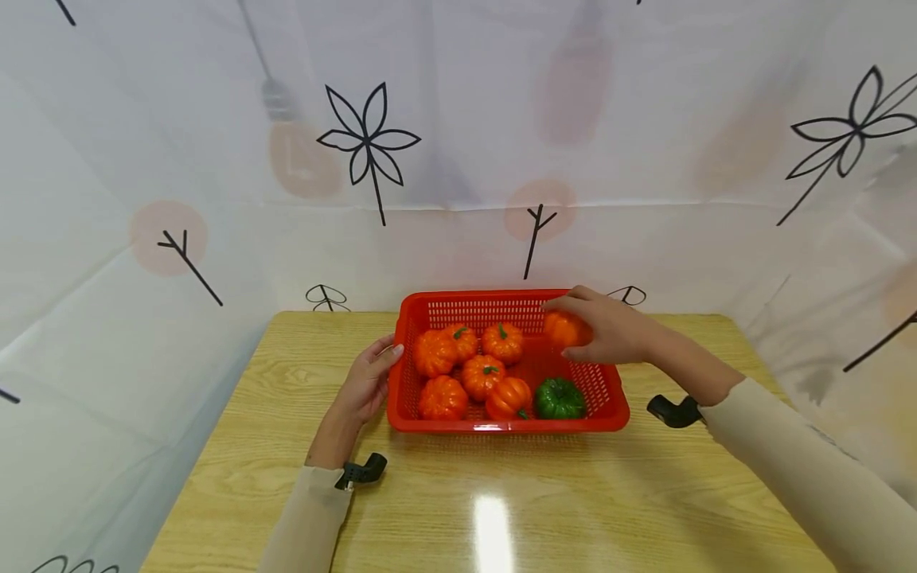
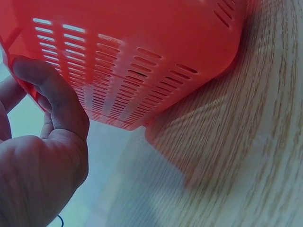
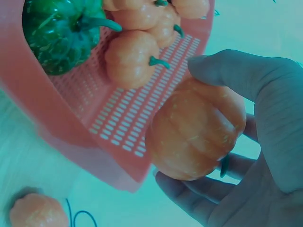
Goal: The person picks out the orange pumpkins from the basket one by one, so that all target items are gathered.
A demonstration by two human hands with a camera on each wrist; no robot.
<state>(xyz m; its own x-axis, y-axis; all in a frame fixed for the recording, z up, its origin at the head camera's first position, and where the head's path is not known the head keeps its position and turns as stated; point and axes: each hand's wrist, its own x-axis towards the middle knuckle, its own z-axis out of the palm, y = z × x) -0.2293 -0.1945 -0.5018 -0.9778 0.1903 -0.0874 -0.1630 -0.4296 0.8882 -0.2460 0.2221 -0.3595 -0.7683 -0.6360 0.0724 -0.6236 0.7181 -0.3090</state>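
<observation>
The right hand [image 1: 609,326] grasps an orange pumpkin [image 1: 564,328] at the red basket's [image 1: 501,426] two o'clock corner; the left hand [image 1: 368,382], fingers relaxed, touches its nine o'clock wall.

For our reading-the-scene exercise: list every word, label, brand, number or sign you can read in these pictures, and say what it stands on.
None: no readable text in any view.
The red basket, the pumpkins in it and the wooden table carry no label.
The white backdrop shows only drawn leaves and twigs, no letters.
</observation>
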